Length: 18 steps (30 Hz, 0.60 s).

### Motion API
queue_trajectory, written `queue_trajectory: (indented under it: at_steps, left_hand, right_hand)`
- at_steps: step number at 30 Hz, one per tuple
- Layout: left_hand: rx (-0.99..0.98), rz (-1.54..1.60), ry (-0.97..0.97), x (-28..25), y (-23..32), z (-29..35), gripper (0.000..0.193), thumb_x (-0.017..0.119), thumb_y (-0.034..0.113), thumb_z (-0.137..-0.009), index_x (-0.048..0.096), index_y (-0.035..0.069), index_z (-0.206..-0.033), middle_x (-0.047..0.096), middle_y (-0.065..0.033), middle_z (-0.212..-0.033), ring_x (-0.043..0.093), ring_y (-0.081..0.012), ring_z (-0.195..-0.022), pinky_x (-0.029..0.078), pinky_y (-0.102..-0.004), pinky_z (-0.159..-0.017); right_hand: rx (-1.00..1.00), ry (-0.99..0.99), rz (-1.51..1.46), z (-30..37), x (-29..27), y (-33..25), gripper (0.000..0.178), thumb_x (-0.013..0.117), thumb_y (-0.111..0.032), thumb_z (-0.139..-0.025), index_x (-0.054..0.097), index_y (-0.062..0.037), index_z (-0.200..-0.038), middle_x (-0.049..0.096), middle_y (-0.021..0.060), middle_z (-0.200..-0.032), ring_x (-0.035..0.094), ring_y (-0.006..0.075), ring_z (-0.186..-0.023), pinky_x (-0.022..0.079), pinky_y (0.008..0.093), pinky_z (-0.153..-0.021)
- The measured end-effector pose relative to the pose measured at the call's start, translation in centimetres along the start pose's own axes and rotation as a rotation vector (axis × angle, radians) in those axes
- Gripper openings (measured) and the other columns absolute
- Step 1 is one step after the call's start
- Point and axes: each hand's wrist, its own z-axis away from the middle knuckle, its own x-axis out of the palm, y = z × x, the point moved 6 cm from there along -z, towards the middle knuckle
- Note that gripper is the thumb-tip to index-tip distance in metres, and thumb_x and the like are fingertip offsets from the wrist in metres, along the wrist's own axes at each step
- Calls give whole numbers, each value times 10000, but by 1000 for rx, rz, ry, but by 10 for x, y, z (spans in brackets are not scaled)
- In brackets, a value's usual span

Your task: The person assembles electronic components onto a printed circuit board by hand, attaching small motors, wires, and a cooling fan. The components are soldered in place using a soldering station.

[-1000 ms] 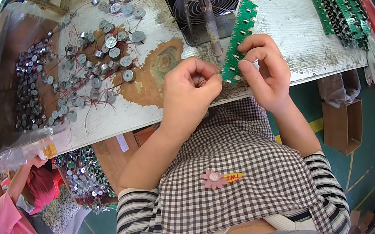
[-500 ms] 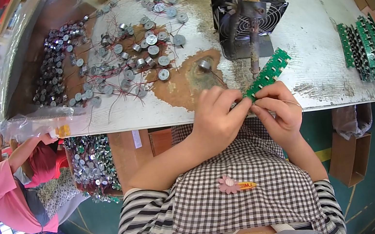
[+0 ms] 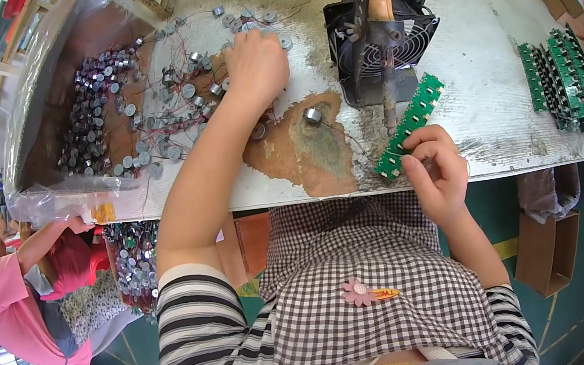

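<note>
A long green circuit board strip is pinched between the thumb and fingers of my right hand, tilted over the front edge of the table. One small round silver motor lies on the bare brown patch left of it. Thin wires trail from this motor toward the strip's near end; whether they are joined cannot be seen. My left hand reaches out over the loose motors with red wires. Its fingers curl downward and the back of the hand hides their tips, along with anything under them.
A black fan stands behind an upright rusty metal rod. More motors fill a plastic-lined box on the left. Finished-looking green board strips stand in rows at right. A person in pink works at far left.
My left hand has left the strip and moved far and left to the motors. My right hand keeps the strip, now slightly lower and turned more upright.
</note>
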Motion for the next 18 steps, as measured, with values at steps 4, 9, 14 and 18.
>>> queue_trajectory:
  at_steps: [4,9,14,18]
  left_hand:
    - [-2,79,-120,10,-1,-10,194,556,151,-818,617,-14,-900,608,-165,-966,551,-328,-951,408,-532,-802]
    - [19,227,217,-34,-20,-27,152,576,200,-837,602,67,-906,619,-106,-927,557,-318,-899,412,-484,-744]
    - [233,84,180,-5,-13,-48,150,639,188,-755,685,110,-874,629,-67,-915,543,-309,-929,455,-413,-782]
    - [150,167,67,16,-19,-59,166,634,192,-752,687,88,-870,629,-81,-892,552,-309,-922,471,-397,-774]
  right_hand:
    - [-80,15,19,-1,-2,0,130,667,12,-765,537,16,-770,583,155,-894,545,210,-748,437,276,-635]
    - [-52,11,24,-2,-3,2,130,667,18,-759,537,17,-763,586,157,-895,550,214,-751,442,280,-645]
    - [-71,20,13,0,-1,1,124,663,27,-755,540,18,-757,588,157,-892,555,215,-755,445,282,-652]
    - [-74,42,19,1,-2,1,116,660,29,-756,545,20,-759,588,154,-889,554,212,-751,445,280,-650]
